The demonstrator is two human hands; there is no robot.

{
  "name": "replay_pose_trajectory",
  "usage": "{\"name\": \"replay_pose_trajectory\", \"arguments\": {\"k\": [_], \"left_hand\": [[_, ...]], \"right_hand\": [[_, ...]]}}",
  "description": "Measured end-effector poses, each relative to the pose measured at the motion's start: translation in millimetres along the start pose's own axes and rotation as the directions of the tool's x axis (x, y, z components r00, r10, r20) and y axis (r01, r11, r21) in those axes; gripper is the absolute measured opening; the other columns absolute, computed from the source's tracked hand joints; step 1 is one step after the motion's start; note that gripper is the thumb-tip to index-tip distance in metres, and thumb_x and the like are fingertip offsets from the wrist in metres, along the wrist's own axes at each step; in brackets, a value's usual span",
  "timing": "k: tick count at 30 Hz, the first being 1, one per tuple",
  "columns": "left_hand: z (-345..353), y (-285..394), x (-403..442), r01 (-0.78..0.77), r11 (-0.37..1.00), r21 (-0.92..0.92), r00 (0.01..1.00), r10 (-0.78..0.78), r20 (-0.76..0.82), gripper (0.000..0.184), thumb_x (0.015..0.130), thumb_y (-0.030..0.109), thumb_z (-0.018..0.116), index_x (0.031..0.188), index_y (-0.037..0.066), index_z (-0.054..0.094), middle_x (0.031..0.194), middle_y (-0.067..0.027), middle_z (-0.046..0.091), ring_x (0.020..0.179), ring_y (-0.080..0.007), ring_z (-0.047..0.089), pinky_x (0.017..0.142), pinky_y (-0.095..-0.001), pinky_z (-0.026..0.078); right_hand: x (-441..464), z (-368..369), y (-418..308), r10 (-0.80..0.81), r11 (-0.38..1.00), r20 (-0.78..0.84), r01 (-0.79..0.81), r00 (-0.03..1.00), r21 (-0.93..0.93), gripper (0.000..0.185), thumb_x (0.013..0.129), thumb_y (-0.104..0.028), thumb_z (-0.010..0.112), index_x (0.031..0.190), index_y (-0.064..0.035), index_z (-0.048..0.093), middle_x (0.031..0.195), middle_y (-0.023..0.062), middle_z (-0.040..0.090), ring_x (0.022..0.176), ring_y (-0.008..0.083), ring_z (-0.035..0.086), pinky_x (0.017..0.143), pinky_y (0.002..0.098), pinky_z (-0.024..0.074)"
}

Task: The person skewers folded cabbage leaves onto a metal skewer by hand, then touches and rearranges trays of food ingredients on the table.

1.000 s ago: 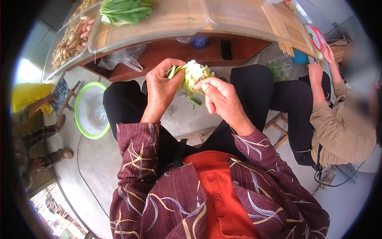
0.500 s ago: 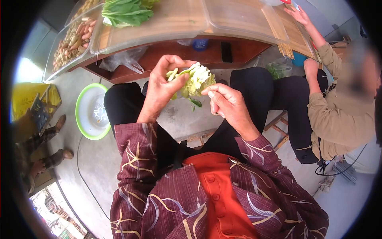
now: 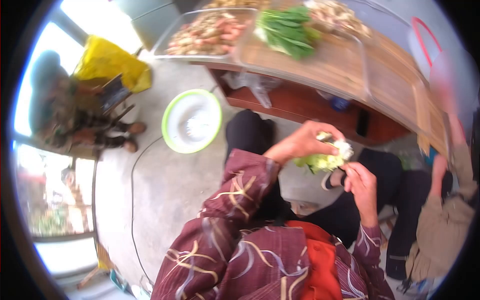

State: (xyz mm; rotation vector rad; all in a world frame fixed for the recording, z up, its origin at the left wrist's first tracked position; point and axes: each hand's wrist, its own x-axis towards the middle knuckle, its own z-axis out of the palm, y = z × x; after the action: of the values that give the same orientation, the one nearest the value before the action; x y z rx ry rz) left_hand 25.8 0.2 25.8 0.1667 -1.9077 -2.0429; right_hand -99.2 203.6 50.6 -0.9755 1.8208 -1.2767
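My left hand (image 3: pixel 306 143) is wrapped round a bunch of pale green and whitish leafy vegetable (image 3: pixel 325 161), held above my lap. At the bunch's right side, my right hand (image 3: pixel 361 182) has its fingers pinched close to the leaves; a thin stick seems to be between them, but blur hides most of it. Dark green leafy vegetables (image 3: pixel 287 32) lie on the wooden table (image 3: pixel 345 62). To their left is a clear tray (image 3: pixel 161 49) heaped with pinkish and tan pieces.
A green-rimmed white basin (image 3: pixel 216 125) stands on the floor to the left. A seated person (image 3: pixel 55 107) is at far left by a yellow bag (image 3: pixel 107 62). Close on my right sits a co-worker (image 3: pixel 440 235). A cable (image 3: pixel 132 195) crosses the floor.
The view has swung left, so the basin, table and hands appear farther right. My left hand still holds the vegetable bunch, and my right hand stays beside it.
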Motion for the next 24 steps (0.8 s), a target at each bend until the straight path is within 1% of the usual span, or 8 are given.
{"name": "replay_pose_trajectory", "arguments": {"k": [6,11,12,16,18,21,22,24], "left_hand": [[-5,-2,9,0.106,0.994,-0.024,0.988,-0.108,-0.112,0.028,0.077,0.008,0.077,0.104,0.003,0.069,0.1,-0.0025,0.067,0.092,-0.0102,0.059,0.084,-0.0268,0.048],[1,13,8,0.19,0.964,-0.186,0.969,-0.214,-0.122,0.029,0.078,0.0,0.073,0.106,0.0,0.067,0.096,-0.0048,0.068,0.088,-0.0109,0.063,0.08,-0.0247,0.051],[1,16,9,0.211,0.956,-0.204,0.966,-0.236,-0.108,0.028,0.077,0.0,0.074,0.104,0.0,0.067,0.094,-0.0043,0.068,0.086,-0.0106,0.063,0.08,-0.0248,0.051],[4,10,13,0.176,0.937,-0.301,0.974,-0.211,-0.086,0.029,0.074,-0.002,0.075,0.101,0.0,0.067,0.095,-0.0042,0.068,0.085,-0.0114,0.064,0.08,-0.0261,0.051],[3,10,12,0.202,0.921,-0.333,0.967,-0.241,-0.081,0.03,0.073,0.0,0.077,0.101,0.0,0.067,0.095,-0.0045,0.068,0.084,-0.0127,0.065,0.079,-0.0271,0.052],[2,2,13,0.17,0.917,-0.362,0.977,-0.205,-0.06,0.03,0.074,0.002,0.078,0.102,0.001,0.067,0.095,-0.0048,0.068,0.084,-0.0134,0.066,0.079,-0.0275,0.052],[1,3,13,0.187,0.899,-0.395,0.974,-0.223,-0.045,0.027,0.074,0.001,0.078,0.1,0.0,0.068,0.096,-0.0039,0.067,0.087,-0.0125,0.064,0.081,-0.0272,0.051],[1,3,13,0.199,0.897,-0.395,0.971,-0.235,-0.043,0.027,0.074,0.002,0.078,0.099,0.0,0.068,0.095,-0.0038,0.067,0.086,-0.0123,0.063,0.08,-0.0271,0.051]], "right_hand": [[17,-6,-5,0.084,0.996,0.064,-0.086,0.994,0.032,0.016,0.096,-0.01,0.054,0.104,-0.0005,0.064,0.068,-0.004,0.054,0.06,0.0006,0.045,0.051,0.0183,0.0328],[16,-9,-11,-0.011,0.994,0.026,0.014,1.0,-0.108,0.016,0.096,-0.01,0.055,0.1,-0.0018,0.068,0.062,-0.0009,0.055,0.059,0.0035,0.049,0.052,0.0227,0.04],[17,-9,-4,-0.084,0.991,0.015,0.085,0.996,-0.1,0.018,0.096,-0.013,0.054,0.102,-0.0027,0.068,0.065,-0.0037,0.055,0.055,0.0004,0.042,0.048,0.0188,0.0319],[14,-14,-4,-0.065,0.995,0.029,0.067,0.997,-0.074,0.019,0.097,-0.012,0.053,0.102,-0.0012,0.067,0.066,-0.0028,0.056,0.056,0.0005,0.042,0.049,0.0185,0.0321],[14,-14,-10,-0.056,0.997,0.033,0.058,0.998,-0.042,0.017,0.096,-0.009,0.054,0.1,0.0002,0.067,0.065,0.0015,0.058,0.06,0.007,0.054,0.056,0.0237,0.0426],[15,-15,-8,-0.073,0.997,0.052,0.073,0.996,-0.004,0.017,0.096,-0.008,0.053,0.099,0.001,0.067,0.065,0.0021,0.058,0.061,0.0071,0.055,0.057,0.0236,0.0431],[15,-16,-8,-0.065,0.998,0.05,0.066,0.997,-0.004,0.017,0.096,-0.008,0.053,0.099,0.001,0.067,0.065,0.0021,0.058,0.061,0.0071,0.055,0.057,0.0236,0.0431],[15,-18,-9,0.086,0.991,0.126,-0.098,0.988,0.094,0.016,0.095,-0.007,0.053,0.098,0.0016,0.067,0.065,0.0021,0.058,0.062,0.0074,0.055,0.058,0.0235,0.044]]}}
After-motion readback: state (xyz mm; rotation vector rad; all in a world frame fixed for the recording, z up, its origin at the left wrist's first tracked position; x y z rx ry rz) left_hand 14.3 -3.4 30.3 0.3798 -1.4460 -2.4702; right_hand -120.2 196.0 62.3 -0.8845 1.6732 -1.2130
